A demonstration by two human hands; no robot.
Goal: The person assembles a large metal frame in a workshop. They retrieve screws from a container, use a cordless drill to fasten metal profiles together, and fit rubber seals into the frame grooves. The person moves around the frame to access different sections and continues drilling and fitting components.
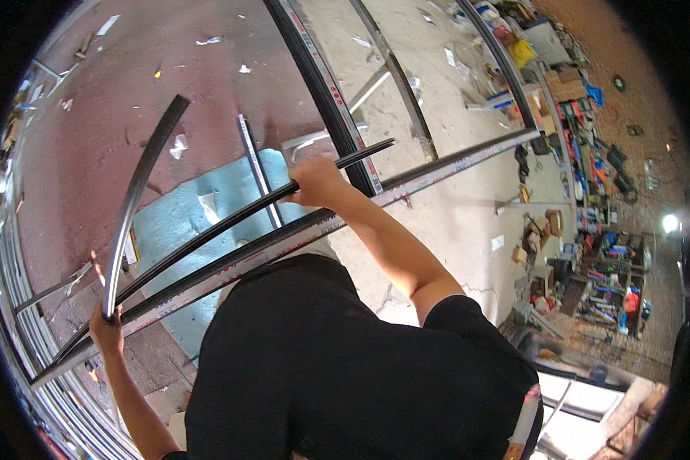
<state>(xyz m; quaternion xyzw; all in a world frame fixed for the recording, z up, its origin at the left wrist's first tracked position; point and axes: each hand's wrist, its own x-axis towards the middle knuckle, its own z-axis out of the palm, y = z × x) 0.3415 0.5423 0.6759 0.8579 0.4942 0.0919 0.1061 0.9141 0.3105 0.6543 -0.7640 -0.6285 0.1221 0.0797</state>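
Observation:
My right hand (315, 182) is closed round a long, thin black strip (218, 228), whose far end sticks out beyond the fist to the right. The strip runs down to the left, just above a long metal frame bar (245, 259) partly covered in printed film. At the lower left my left hand (106, 331) is closed round the lower end of a curved dark strip (134, 195) with a shiny face, which rises up and away. The black strip also passes by this hand; whether both strips are one piece, I cannot tell.
Dark uprights (318, 84) join the frame bar on its far side. A light blue sheet (165, 218) lies on the floor beneath, with a narrow bar (254, 165) across it. Long metal profiles (34, 330) are stacked at the left. Tools and boxes (613, 284) crowd the right wall.

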